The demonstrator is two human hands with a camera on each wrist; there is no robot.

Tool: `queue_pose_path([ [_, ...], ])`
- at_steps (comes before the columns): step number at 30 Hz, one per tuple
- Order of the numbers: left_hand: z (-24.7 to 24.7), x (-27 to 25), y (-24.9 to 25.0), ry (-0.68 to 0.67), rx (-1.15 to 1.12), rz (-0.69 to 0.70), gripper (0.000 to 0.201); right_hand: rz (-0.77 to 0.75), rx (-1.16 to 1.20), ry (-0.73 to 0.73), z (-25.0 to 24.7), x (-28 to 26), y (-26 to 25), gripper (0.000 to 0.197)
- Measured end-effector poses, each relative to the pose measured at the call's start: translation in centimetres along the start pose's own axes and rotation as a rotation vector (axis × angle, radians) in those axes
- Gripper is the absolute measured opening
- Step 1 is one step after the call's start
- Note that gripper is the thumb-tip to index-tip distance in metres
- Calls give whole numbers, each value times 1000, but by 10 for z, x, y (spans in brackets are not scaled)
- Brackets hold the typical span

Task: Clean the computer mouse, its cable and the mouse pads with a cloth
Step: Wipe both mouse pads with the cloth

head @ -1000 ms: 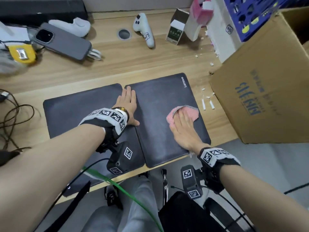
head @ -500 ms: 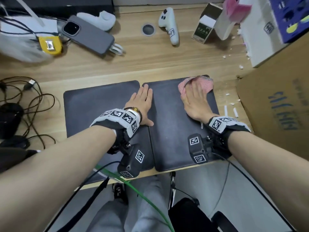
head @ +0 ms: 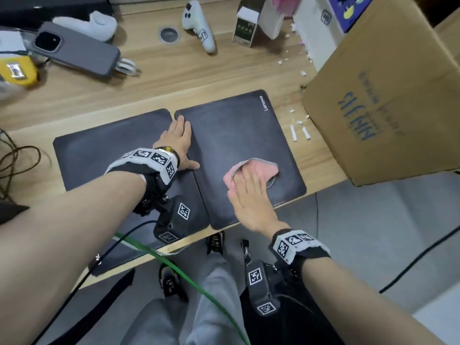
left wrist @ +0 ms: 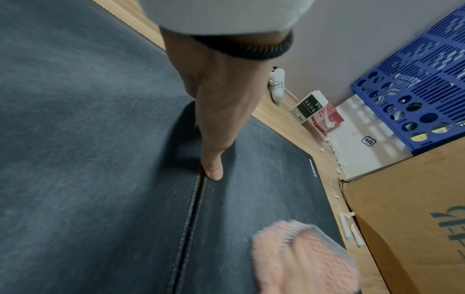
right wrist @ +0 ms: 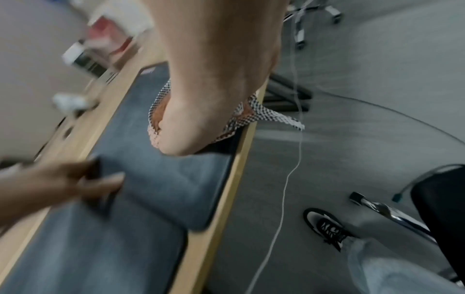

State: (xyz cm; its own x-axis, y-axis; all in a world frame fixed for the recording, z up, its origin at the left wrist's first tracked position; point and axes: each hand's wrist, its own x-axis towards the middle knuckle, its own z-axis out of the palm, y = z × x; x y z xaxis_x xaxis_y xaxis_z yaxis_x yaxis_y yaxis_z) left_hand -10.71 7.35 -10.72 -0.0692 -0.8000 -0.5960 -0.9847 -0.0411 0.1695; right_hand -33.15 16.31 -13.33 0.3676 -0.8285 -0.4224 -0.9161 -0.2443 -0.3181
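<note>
Two dark mouse pads lie side by side at the front of a wooden desk. My left hand rests flat across the seam between the left pad and the right pad, which bears a Lenovo logo; its thumb touches the seam. My right hand presses a pink cloth flat onto the near half of the right pad. The cloth bunches under the palm. A dark cable coils at the desk's left edge. The mouse is out of view.
A large cardboard box stands close to the right pad's right side, with white crumbs between them. Behind the pads lie a phone, a white controller and a small carton. The desk edge runs just below the pads.
My right hand swept the cloth out to the right pad's far corner and has now pulled it back toward the near edge. The left hand has stayed on the seam.
</note>
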Motion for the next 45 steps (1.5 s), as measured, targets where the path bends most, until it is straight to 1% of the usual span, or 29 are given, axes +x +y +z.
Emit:
queue_pose_path([
  [2,0,2,0,0,7,9,115,-158,-58,-19,13,0,-32,64],
  [4,0,3,0,-1,18,8,116,-260,-59,-19,22,0,-48,58],
  [6,0,2,-1,-10,22,5,116,-308,-110,-18,22,1,-47,57],
  [9,0,0,-1,-18,-10,-2,115,-335,-267,-75,11,4,-23,56],
  [10,-1,0,-1,-21,-17,-3,115,-307,-313,-106,5,4,-11,57],
  [12,-1,0,0,-28,-15,-7,116,-184,-332,-139,-7,-1,18,62],
  [13,-2,0,0,-31,-13,-10,116,-109,-291,-121,-13,-6,35,62],
  [16,-2,1,0,-31,-13,-15,117,134,-95,-62,-34,-17,76,49],
  [17,-2,0,0,-32,-16,-19,117,176,-86,-59,-35,-16,84,48],
  [18,-2,-1,1,-36,-19,-21,117,187,-100,-53,-37,-16,87,48],
  [19,-3,-1,2,-37,-22,-24,117,178,-106,-20,-35,-15,88,47],
  [22,-5,-3,5,-39,-21,-36,116,149,-64,189,-38,-11,84,36],
  [24,-6,-4,5,-41,-20,-39,115,168,-62,204,-45,-4,82,26],
  [26,-6,-5,6,-40,-23,-43,114,138,50,222,-58,7,78,20],
  [27,-6,-5,6,-39,-25,-44,114,111,163,282,-68,13,73,20],
  [29,-6,-5,5,-39,-30,-44,114,55,372,468,-90,26,61,23],
  [31,-5,-5,4,-41,-37,-40,114,17,451,631,-111,37,48,23],
  [32,-5,-5,4,-42,-40,-40,114,12,438,660,-116,41,46,22],
  [33,-5,-5,3,-42,-43,-40,115,12,420,641,-115,46,47,22],
  [34,-5,-5,3,-42,-45,-43,115,18,403,576,-111,47,49,23],
  [37,-4,-5,3,-32,-51,-52,115,47,225,292,-80,41,70,19],
  [38,-3,-4,2,-29,-52,-51,115,64,188,224,-71,34,76,21],
  [39,-3,-4,2,-25,-53,-48,115,84,189,189,-64,28,80,24],
  [42,-1,-5,0,3,-58,-40,115,115,247,176,-62,16,87,29],
  [45,1,-8,1,44,-55,-40,111,87,226,102,-65,11,91,30],
])
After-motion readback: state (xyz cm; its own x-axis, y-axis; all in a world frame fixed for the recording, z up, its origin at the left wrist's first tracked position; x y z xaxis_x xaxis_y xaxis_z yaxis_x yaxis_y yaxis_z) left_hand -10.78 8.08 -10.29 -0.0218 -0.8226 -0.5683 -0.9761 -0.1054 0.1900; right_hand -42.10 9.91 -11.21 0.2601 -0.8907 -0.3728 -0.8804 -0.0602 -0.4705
